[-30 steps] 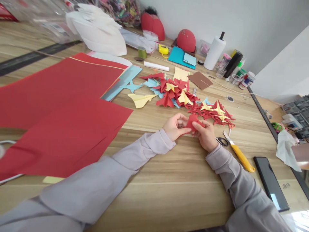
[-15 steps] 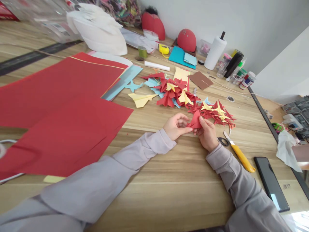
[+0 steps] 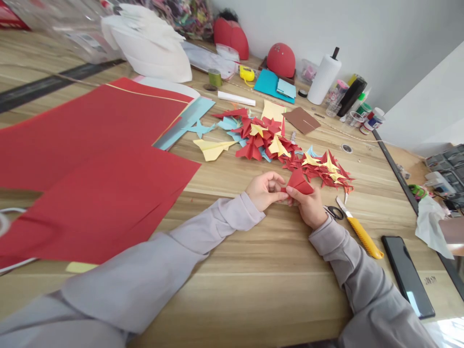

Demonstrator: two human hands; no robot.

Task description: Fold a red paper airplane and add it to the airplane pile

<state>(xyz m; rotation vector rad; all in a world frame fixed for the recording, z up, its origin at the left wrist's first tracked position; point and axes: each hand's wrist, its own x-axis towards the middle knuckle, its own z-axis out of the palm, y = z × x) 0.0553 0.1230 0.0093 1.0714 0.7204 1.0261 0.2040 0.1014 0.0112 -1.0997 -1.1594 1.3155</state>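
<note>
A small piece of folded red paper [image 3: 300, 182] is held between both hands above the wooden table. My left hand [image 3: 266, 190] pinches its left corner between thumb and fingers. My right hand [image 3: 308, 205] grips its lower edge, the thumb pressed on the paper near the left fingertips. The fingers under the paper are partly hidden. Just beyond the hands lies a heap of folded red, yellow and blue paper shapes [image 3: 250, 147], several like planes or stars. A yellow paper plane [image 3: 213, 150] lies at the heap's left.
Large red paper sheets [image 3: 97, 203] cover the table's left. To the right lie a yellow-handled utility knife [image 3: 363, 237], black-handled scissors [image 3: 335, 212] and a phone [image 3: 408, 275]. Bottles and jars [image 3: 351, 96], a yellow tape measure [image 3: 247, 73] and teal paper [image 3: 268, 87] stand or lie at the back.
My right thumb has shifted left and down across the red paper, toward my left fingertips. The paper now shows a wider face with its point to the right. My left hand has barely moved.
</note>
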